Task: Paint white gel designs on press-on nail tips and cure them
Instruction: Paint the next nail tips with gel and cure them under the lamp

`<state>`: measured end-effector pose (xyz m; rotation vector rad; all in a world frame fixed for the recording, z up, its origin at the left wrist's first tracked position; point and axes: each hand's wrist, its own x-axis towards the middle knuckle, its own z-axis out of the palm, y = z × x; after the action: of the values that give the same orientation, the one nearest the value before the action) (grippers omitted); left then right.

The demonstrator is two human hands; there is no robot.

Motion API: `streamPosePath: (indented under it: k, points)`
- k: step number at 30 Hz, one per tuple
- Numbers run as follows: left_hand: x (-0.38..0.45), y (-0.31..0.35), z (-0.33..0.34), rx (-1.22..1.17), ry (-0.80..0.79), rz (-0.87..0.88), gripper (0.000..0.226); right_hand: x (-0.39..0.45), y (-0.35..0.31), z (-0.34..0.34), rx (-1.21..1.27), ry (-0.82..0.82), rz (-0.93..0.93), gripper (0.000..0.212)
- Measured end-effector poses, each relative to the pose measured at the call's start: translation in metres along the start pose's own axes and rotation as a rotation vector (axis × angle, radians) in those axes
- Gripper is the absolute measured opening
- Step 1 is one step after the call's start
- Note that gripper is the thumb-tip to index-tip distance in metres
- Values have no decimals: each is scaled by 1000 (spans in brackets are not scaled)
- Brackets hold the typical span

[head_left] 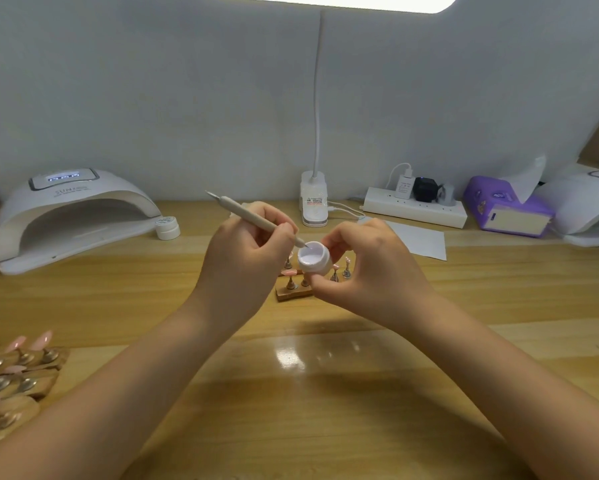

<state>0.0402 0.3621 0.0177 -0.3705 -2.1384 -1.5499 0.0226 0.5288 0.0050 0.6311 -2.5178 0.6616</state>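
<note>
My right hand (370, 268) pinches a small open jar of white gel (314, 260) above the table. My left hand (248, 258) grips a beige nail brush (256, 218), its tip dipped into the gel. Just behind and under the jar stands a wooden holder (293, 293) with several pink nail tips on small metal stands, partly hidden by my hands. The white curing lamp (73, 216) sits at the back left, its display lit.
More wooden holders with pink nail tips (11, 375) lie at the front left edge. A white jar lid (167, 227) rests by the lamp. A clip desk lamp (314, 202), power strip (415, 209), purple tissue pack (505, 207) and white paper (421, 240) line the back.
</note>
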Motion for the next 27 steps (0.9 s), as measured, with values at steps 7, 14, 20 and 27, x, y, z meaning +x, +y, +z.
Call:
streamPosePath:
  k: [7,14,20,27]
  points:
    - [6,2,-8,227,-74,-31,14,-1,-5,1,-10,-2,-24,36]
    - [6,4,-8,258,-80,-43,14,-1,-6,1,-18,-7,-30,37]
    - [6,6,-8,261,-75,-46,14,-1,-6,1,-24,-8,-26,35]
    - [5,16,-9,213,-30,-43,14,-1,-6,-1,-22,-19,-20,37]
